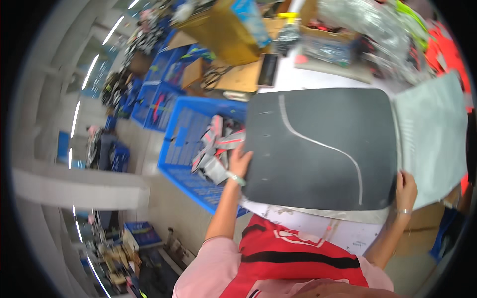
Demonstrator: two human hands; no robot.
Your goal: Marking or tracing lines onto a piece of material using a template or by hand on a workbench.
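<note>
L hand [240, 161]: gripping left edge of dark sheet [318, 149]
R hand [406, 191]: gripping sheet's right corner
sheet: w/ curved white line, over white surface [308, 79]
left of it: blue crate [186, 144]

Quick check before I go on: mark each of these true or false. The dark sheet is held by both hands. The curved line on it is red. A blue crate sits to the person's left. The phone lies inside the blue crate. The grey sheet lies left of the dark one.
1. Both hands hold the dark sheet: true, the left hand and right hand grip opposite edges.
2. Curved line is red: false, it is pale grey.
3. Blue crate on the left: true.
4. Phone in the crate: false, it lies on the white table.
5. Grey sheet on the left: false, right.
</note>
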